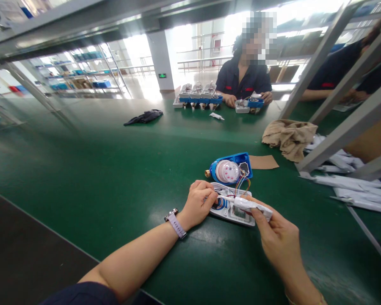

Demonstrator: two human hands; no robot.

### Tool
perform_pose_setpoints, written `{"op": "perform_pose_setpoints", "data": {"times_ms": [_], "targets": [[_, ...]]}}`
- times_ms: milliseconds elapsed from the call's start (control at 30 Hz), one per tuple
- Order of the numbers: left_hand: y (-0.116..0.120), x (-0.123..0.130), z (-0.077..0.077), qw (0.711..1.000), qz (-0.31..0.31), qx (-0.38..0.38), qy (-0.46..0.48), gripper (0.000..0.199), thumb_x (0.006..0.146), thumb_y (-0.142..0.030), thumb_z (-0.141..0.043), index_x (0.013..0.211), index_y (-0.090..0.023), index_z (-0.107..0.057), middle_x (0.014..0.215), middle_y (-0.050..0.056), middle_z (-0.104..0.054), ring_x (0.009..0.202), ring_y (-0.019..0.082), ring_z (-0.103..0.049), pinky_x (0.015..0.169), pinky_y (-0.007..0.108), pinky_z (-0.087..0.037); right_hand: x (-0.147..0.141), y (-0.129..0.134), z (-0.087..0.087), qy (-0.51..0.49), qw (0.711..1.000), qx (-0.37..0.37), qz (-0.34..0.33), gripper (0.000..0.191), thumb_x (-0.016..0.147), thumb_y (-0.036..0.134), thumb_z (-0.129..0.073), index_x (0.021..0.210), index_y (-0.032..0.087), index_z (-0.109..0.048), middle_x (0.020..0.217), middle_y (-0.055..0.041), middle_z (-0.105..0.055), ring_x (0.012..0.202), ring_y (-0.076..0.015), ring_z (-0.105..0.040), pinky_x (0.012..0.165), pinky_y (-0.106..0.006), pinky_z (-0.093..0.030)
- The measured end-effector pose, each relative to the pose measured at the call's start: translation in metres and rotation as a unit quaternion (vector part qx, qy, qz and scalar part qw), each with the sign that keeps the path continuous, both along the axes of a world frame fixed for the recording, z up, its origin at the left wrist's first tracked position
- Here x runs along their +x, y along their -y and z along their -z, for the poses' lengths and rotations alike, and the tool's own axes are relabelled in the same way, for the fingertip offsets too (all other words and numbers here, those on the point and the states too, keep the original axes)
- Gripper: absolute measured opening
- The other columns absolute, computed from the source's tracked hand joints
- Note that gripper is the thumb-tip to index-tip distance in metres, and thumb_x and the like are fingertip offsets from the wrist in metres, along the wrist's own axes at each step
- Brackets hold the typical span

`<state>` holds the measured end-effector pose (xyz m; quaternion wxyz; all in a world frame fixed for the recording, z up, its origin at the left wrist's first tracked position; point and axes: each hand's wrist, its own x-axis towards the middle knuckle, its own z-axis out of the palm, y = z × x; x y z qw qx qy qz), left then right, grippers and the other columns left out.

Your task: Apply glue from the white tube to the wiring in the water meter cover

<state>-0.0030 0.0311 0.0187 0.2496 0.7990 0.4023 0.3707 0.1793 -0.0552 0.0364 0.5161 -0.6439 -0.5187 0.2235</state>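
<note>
My right hand (281, 235) grips a white squeeze tube (249, 205), its thin nozzle pointing left over the inside of a white plastic cover (247, 221). My left hand (199, 202) has its fingers closed at the cover's left end, close to the nozzle tip; the fingertips are partly hidden. The cover lies inner side up on the table, with blue round parts and a small display window in it. Coloured wires join it to a blue water meter (213, 169) just behind, which has a round dial and a brass fitting.
A green table (114, 169) spreads around. Brown cardboard (264, 162), a beige cloth (288, 135) and several white tubes (355, 186) lie to the right, near slanted metal posts (343, 135). Across sit a co-worker (241, 80), several meters (200, 99), another tube (216, 116) and a dark cloth (143, 117).
</note>
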Motion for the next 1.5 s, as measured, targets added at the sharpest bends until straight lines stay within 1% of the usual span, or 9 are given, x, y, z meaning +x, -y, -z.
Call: {"op": "perform_pose_setpoints", "data": {"times_ms": [133,267,367,633,800,1000,1300,1400,1500], "targets": [[0.0,0.0,0.0,1.0,0.002,-0.001,0.004,0.035,0.094,-0.023,-0.045,0.063,-0.02,-0.061,0.085,0.002,-0.063,0.089,0.018,-0.054,0.09,0.038,-0.037,-0.002,0.001,0.0,-0.009,1.0,-0.003,0.017,0.035,0.086,0.043,-0.057,0.108,0.02,-0.072,0.104,-0.0079,-0.073,0.093,-0.0254,-0.07,0.083,-0.036,-0.055],[-0.001,-0.001,0.0,1.0,0.002,-0.007,0.006,0.035,0.094,-0.025,-0.045,0.063,-0.02,-0.06,0.086,0.003,-0.064,0.09,0.018,-0.054,0.09,0.038,-0.038,-0.001,0.001,0.003,-0.029,1.0,-0.007,-0.004,0.038,0.086,0.045,-0.057,0.111,0.02,-0.071,0.108,-0.009,-0.072,0.098,-0.0265,-0.068,0.087,-0.038,-0.054],[-0.001,-0.001,0.0,1.0,0.005,-0.006,0.011,0.033,0.094,-0.025,-0.045,0.065,-0.02,-0.059,0.087,0.003,-0.064,0.09,0.019,-0.054,0.09,0.038,-0.038,0.0,0.0,0.003,-0.028,0.999,-0.015,-0.007,0.039,0.086,0.046,-0.057,0.11,0.02,-0.071,0.107,-0.0089,-0.072,0.098,-0.0273,-0.068,0.089,-0.04,-0.053],[0.001,-0.001,0.0,1.0,0.018,-0.004,0.021,0.016,0.09,-0.023,-0.054,0.075,-0.02,-0.061,0.09,0.004,-0.064,0.093,0.02,-0.055,0.091,0.038,-0.038,0.001,0.0,-0.003,-0.01,1.0,-0.013,-0.005,0.034,0.086,0.045,-0.057,0.103,0.021,-0.073,0.102,-0.0072,-0.074,0.097,-0.0283,-0.068,0.086,-0.04,-0.054],[0.0,-0.001,0.002,0.999,0.024,-0.002,0.029,0.007,0.084,-0.023,-0.065,0.078,-0.02,-0.064,0.09,0.004,-0.064,0.093,0.02,-0.056,0.092,0.039,-0.039,0.0,0.002,-0.007,-0.053,0.999,-0.007,0.0,0.032,0.086,0.043,-0.057,0.102,0.02,-0.072,0.101,-0.0064,-0.074,0.093,-0.026,-0.069,0.082,-0.036,-0.057],[-0.001,-0.001,0.004,0.999,0.018,-0.004,0.042,0.008,0.079,-0.023,-0.072,0.076,-0.02,-0.065,0.088,0.003,-0.065,0.091,0.02,-0.057,0.091,0.039,-0.04,-0.001,0.002,-0.012,-0.038,0.999,-0.001,0.018,0.03,0.086,0.04,-0.058,0.102,0.019,-0.072,0.097,-0.0049,-0.075,0.088,-0.0248,-0.07,0.081,-0.034,-0.057],[-0.002,-0.001,0.003,0.999,0.015,-0.006,0.051,0.009,0.077,-0.023,-0.075,0.074,-0.02,-0.066,0.088,0.003,-0.065,0.09,0.02,-0.057,0.09,0.039,-0.041,0.002,0.003,-0.012,-0.034,0.999,-0.027,-0.002,0.029,0.085,0.041,-0.058,0.101,0.023,-0.073,0.1,-0.0031,-0.074,0.092,-0.0242,-0.069,0.084,-0.033,-0.055],[-0.003,-0.001,0.003,0.998,0.012,-0.006,0.061,0.012,0.075,-0.023,-0.076,0.071,-0.02,-0.065,0.086,0.003,-0.065,0.088,0.02,-0.057,0.089,0.039,-0.041,0.003,0.003,-0.011,-0.046,0.999,-0.024,0.0,0.029,0.084,0.04,-0.059,0.101,0.022,-0.073,0.1,-0.0037,-0.074,0.091,-0.0239,-0.07,0.082,-0.032,-0.056],[-0.003,-0.001,0.002,0.998,0.009,-0.011,0.065,0.015,0.074,-0.023,-0.077,0.067,-0.019,-0.064,0.084,0.002,-0.063,0.087,0.019,-0.057,0.088,0.038,-0.042,0.002,0.003,-0.011,-0.06,0.998,-0.009,0.005,0.029,0.085,0.039,-0.059,0.102,0.019,-0.072,0.1,-0.006,-0.074,0.09,-0.0251,-0.07,0.081,-0.035,-0.058]]}}
